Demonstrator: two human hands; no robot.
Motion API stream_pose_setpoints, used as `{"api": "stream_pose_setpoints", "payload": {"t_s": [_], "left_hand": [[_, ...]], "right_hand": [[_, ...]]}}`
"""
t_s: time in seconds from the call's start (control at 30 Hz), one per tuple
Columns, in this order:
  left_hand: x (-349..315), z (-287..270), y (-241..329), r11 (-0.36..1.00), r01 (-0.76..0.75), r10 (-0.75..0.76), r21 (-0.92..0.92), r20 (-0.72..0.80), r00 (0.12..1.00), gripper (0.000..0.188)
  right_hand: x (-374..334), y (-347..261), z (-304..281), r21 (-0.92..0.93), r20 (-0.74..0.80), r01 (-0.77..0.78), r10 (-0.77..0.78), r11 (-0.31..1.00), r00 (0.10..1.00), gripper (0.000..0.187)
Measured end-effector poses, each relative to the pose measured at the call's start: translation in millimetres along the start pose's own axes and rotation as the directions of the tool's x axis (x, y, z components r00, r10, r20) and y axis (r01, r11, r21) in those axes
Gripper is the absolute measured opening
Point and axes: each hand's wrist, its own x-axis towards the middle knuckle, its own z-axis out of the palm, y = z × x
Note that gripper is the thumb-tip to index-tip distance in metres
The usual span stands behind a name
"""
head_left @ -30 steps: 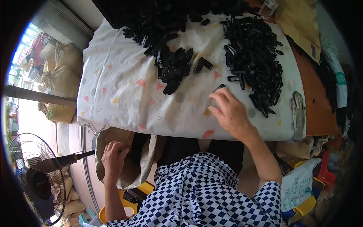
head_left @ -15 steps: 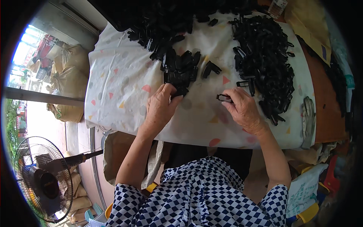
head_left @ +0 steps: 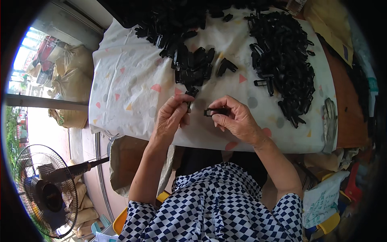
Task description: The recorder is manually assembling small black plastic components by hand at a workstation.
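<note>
A person's two bare hands meet over a counter (head_left: 350, 121) spread with a white cloth (head_left: 133, 90) printed with red, yellow and grey shapes. The left hand (head_left: 169, 117) pinches a small black part (head_left: 192, 93) between thumb and fingers, which are closed on it; the part's upper end is just below a loose cluster of similar black parts (head_left: 194, 66), and whether the two touch cannot be told. The right hand (head_left: 238, 121), just beside the left with a gap between them, grips a narrow black clip-like frame (head_left: 213, 112) between thumb and forefinger, its open end pointing left toward the other hand.

Beyond the hands, to the right of the cluster, lies a V-shaped black item (head_left: 225, 67), one piece or two. Farther right is a long heap of black frames (head_left: 284, 60), with one rectangular frame (head_left: 264, 83) jutting from its left edge. A pale glove (head_left: 329, 121) rests near the cloth's right edge. At lower left stands a black fan (head_left: 50, 195). The person wears a navy-and-white checked top (head_left: 209, 201).
</note>
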Motion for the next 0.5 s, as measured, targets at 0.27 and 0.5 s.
{"api": "stream_pose_setpoints", "payload": {"t_s": [0.27, 0.5], "left_hand": [[-28, 10, -19, 0.983, -0.161, 0.164, -0.086, 0.032, 0.986, 0.034], [-35, 13, -19, 0.887, -0.356, 0.368, 0.294, 0.018, 0.930, 0.027]], "right_hand": [[-1, -7, 22, 0.153, 0.048, -0.004, -0.003, 0.988, 0.999, 0.015], [-6, -11, 31, 0.145, 0.067, -0.030, 0.021, 0.989, 0.998, 0.015]]}}
